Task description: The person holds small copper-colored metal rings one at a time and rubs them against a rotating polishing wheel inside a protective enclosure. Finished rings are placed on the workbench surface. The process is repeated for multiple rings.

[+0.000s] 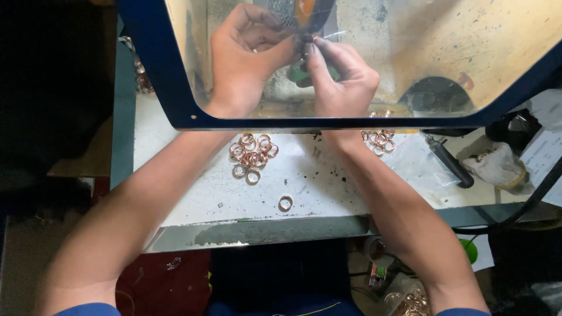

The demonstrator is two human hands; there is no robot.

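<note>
We take the blue-framed clear shield (175, 88) as our landmark. Below its lower edge, toward the left, a heap of copper-coloured rings (252, 155) lies on the white counter (193, 193), and one single ring (285, 203) lies apart, nearer to us. Behind the shield, our left hand (246, 55) is curled, its grip closed with thumb and fingers pinching a small dark piece (305, 40). What kind of piece it is, we cannot tell. The piece sits exactly between both grips, at the fingertips, under the upper part of the shield. Our right hand (342, 76) meets it from the other side, its grip also closed on the same piece. Below the shield, right of the wrist, a smaller group of rings (379, 140) lies. Further right we see a dark-handled tool (451, 164) and a crumpled cloth (494, 164).
</note>
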